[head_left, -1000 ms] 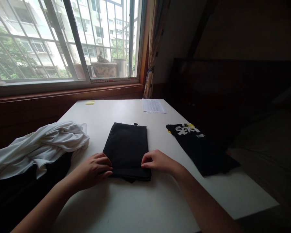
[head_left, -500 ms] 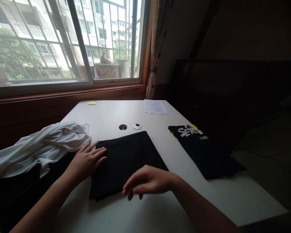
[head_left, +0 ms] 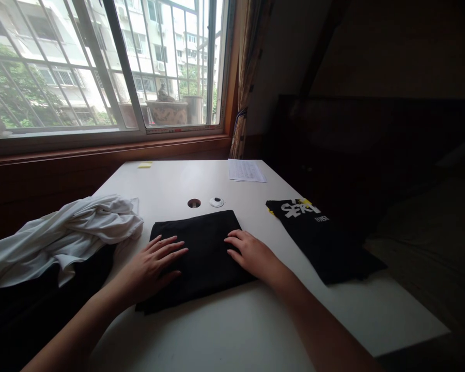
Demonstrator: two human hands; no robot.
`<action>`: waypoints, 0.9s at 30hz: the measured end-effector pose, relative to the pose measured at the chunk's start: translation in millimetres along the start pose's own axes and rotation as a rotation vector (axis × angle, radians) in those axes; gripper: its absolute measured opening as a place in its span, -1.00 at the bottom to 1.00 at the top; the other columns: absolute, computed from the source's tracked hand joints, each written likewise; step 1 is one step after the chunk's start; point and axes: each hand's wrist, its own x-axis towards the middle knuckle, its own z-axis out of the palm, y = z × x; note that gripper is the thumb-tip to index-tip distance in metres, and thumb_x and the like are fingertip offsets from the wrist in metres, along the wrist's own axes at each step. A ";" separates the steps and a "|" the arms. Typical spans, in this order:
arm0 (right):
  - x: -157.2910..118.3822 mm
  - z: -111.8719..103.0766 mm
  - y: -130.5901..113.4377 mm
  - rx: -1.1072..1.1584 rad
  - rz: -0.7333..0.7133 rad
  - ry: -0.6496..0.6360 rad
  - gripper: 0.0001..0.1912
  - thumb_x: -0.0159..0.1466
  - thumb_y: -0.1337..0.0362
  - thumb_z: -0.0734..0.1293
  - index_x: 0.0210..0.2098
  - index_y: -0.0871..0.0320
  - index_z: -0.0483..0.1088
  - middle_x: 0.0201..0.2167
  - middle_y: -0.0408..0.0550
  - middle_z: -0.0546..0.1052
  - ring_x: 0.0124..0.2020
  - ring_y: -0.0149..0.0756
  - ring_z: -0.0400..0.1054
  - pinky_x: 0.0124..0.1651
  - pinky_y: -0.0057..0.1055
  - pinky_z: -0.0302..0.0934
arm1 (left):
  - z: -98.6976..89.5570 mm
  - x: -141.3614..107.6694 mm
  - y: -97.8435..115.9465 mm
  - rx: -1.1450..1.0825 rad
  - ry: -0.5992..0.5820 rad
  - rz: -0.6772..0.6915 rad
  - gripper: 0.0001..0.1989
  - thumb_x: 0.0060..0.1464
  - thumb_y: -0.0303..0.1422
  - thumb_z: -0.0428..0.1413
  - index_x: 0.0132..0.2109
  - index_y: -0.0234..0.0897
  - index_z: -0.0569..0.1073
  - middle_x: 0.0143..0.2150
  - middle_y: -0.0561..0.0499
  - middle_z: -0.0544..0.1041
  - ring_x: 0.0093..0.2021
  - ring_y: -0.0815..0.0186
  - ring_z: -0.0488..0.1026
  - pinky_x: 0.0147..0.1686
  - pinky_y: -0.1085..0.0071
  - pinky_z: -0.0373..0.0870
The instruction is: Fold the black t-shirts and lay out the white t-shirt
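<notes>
A folded black garment (head_left: 205, 258) lies flat in front of me on the white table (head_left: 170, 181); its exact kind does not show. My left hand (head_left: 157, 263) rests on its left part, palm down with fingers spread. On its right side lies my right hand (head_left: 251, 253), fingers stretched out and slightly bent toward the middle of the cloth. Neither hand grips anything. To the right sits a folded black T-shirt (head_left: 325, 248) with white lettering and yellow bits at its far end.
At the left are a crumpled white cloth (head_left: 89, 222) and dark clothing (head_left: 77, 289) partly under it. Beyond the garment are a cable hole (head_left: 194, 203), its round cover (head_left: 217, 202), papers (head_left: 247, 170) and a yellow note (head_left: 144, 165). A barred window (head_left: 101, 67) stands behind.
My right hand has gone from above the garment's near edge to its right side, now lying on it. My left hand has slid slightly right and nearer to me on the cloth.
</notes>
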 end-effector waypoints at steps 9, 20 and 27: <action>-3.6 -4.5 5.6 -0.202 0.163 -0.007 -0.64 0.38 0.21 0.30 0.14 0.10 0.47 0.18 0.17 0.44 0.11 0.05 0.39 0.08 -0.13 0.34 | -13.8 2.8 16.5 -0.178 -0.122 0.172 -0.39 0.14 -0.20 0.28 0.31 0.08 0.35 0.30 -0.03 0.44 0.40 -0.02 0.19 0.37 -0.18 0.09; -2.3 -22.5 -8.0 -0.379 0.308 -0.137 -0.61 0.42 0.15 0.20 -0.38 0.18 0.54 -0.32 0.09 0.61 -0.30 -0.15 0.52 -0.24 -0.34 0.27 | 13.3 -9.8 -26.7 0.194 0.020 -0.074 -0.54 0.26 -0.49 0.01 0.20 0.01 0.49 0.28 0.06 0.47 0.35 0.01 0.28 0.35 -0.16 0.06; -10.8 -26.2 -18.2 0.555 0.281 -0.909 -0.62 0.35 0.04 0.27 -0.39 0.18 0.53 -0.48 -0.06 0.59 -0.49 -0.33 0.49 -0.39 -0.48 0.31 | 22.7 -17.9 -37.0 0.234 -0.017 -0.288 -0.50 0.28 -0.37 -0.05 0.33 -0.12 0.37 0.40 -0.03 0.29 0.38 -0.08 0.22 0.27 -0.17 0.19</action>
